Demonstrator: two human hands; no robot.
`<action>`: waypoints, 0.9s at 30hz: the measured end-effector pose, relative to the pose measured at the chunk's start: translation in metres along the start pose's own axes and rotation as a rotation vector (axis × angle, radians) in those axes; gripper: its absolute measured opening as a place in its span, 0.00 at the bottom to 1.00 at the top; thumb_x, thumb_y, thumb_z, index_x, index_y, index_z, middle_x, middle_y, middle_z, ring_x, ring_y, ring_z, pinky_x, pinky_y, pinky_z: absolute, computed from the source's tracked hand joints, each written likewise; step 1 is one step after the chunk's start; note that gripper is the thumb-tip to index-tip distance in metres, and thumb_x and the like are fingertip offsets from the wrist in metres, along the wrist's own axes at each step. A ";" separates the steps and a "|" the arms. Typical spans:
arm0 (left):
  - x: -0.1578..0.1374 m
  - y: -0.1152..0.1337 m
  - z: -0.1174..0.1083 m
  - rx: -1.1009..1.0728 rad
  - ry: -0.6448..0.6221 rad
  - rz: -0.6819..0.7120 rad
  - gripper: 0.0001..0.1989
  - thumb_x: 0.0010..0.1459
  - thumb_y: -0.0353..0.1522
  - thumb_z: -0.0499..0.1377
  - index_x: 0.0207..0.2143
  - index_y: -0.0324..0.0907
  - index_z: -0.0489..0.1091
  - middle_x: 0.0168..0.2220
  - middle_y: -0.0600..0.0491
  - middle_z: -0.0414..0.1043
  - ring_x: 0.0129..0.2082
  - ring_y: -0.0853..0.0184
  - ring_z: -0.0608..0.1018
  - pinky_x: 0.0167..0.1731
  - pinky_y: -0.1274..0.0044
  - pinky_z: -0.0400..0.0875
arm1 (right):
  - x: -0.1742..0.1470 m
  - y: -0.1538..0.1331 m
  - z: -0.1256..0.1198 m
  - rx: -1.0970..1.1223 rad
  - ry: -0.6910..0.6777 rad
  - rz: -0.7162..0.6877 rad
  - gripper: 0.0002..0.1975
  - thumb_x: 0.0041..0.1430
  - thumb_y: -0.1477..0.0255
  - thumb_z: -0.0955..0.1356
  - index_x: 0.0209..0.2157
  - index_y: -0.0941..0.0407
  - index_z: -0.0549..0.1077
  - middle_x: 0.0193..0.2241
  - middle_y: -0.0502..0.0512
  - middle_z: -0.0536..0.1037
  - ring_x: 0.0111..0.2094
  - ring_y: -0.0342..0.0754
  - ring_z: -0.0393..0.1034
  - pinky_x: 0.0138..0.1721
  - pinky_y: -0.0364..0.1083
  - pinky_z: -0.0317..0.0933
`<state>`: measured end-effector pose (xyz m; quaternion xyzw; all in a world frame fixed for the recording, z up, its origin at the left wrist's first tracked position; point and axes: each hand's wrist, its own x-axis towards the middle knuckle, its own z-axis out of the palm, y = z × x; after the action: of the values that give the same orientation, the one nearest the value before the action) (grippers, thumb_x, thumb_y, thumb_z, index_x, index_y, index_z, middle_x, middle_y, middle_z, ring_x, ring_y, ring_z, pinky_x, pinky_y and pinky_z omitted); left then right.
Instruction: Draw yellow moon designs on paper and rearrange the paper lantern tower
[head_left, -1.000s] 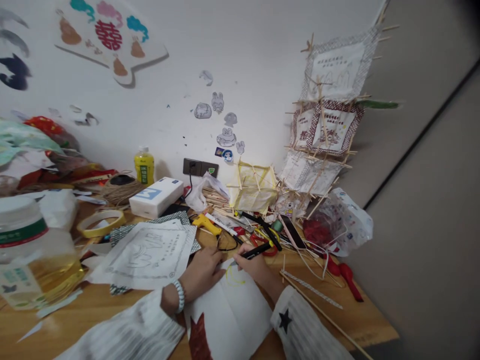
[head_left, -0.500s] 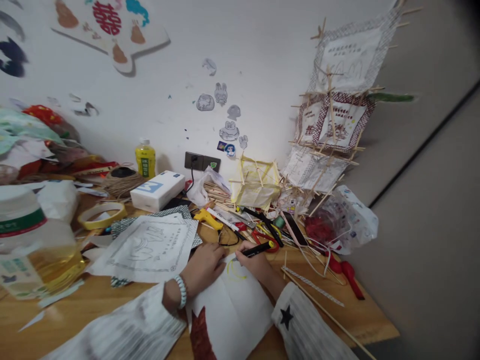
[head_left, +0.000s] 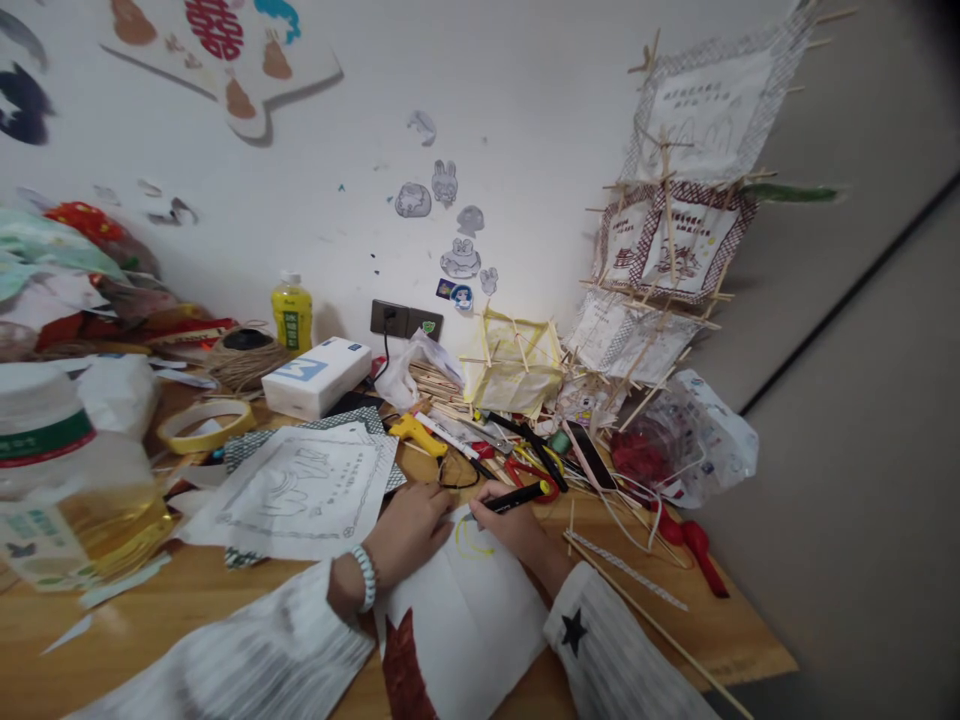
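A white sheet of paper [head_left: 469, 625] lies on the wooden table in front of me, with a dark red painted patch at its lower left. My left hand [head_left: 411, 528] rests flat on the sheet's upper left edge, fingers stretched out and holding nothing. In my right hand [head_left: 517, 535] is a black marker pen [head_left: 514, 498] with a yellow end. Its tip is at the top of the paper, by a curved yellow line [head_left: 474, 550]. The fingers partly cover the pen's tip end.
Left are drawn sheets [head_left: 300, 490], a tape roll [head_left: 206, 427], a tissue box [head_left: 319, 377] and a large jar [head_left: 67, 490]. Behind my hands lie a yellow glue gun [head_left: 418, 433], pens and a phone [head_left: 590, 455]. A stick-and-paper lantern tower [head_left: 667, 250] stands right; a thin stick [head_left: 652, 622] lies below.
The view has shifted slightly. Both hands stay in nearly the same place, the pen still at the yellow line.
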<state>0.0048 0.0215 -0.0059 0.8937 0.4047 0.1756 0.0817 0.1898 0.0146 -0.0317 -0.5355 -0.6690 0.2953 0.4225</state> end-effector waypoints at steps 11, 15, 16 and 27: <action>0.001 -0.002 0.001 0.004 -0.022 0.009 0.07 0.54 0.29 0.53 0.35 0.41 0.69 0.37 0.47 0.71 0.40 0.60 0.72 0.40 0.72 0.64 | 0.000 -0.001 0.000 -0.018 0.003 0.001 0.06 0.50 0.72 0.64 0.21 0.55 0.68 0.16 0.45 0.66 0.20 0.41 0.61 0.22 0.41 0.55; 0.001 -0.001 0.001 0.004 -0.014 0.016 0.06 0.55 0.29 0.53 0.34 0.40 0.69 0.37 0.47 0.71 0.39 0.60 0.72 0.38 0.72 0.64 | -0.001 -0.001 -0.001 -0.041 -0.009 -0.021 0.05 0.51 0.72 0.64 0.23 0.55 0.69 0.19 0.46 0.68 0.23 0.42 0.63 0.25 0.41 0.57; 0.001 -0.001 0.001 0.004 -0.013 0.017 0.06 0.55 0.29 0.53 0.34 0.40 0.69 0.37 0.47 0.71 0.39 0.60 0.72 0.38 0.72 0.64 | -0.001 -0.002 -0.001 -0.046 -0.007 -0.013 0.06 0.51 0.72 0.64 0.22 0.55 0.69 0.19 0.46 0.68 0.22 0.42 0.62 0.25 0.41 0.57; 0.001 -0.001 0.002 0.014 -0.009 0.029 0.07 0.55 0.30 0.53 0.36 0.40 0.69 0.37 0.47 0.71 0.39 0.60 0.72 0.39 0.71 0.63 | -0.002 -0.006 0.000 -0.034 -0.016 0.011 0.05 0.49 0.73 0.64 0.22 0.55 0.68 0.18 0.46 0.68 0.22 0.42 0.62 0.24 0.41 0.56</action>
<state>0.0052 0.0232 -0.0076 0.9007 0.3927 0.1700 0.0749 0.1876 0.0113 -0.0273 -0.5440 -0.6744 0.2903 0.4062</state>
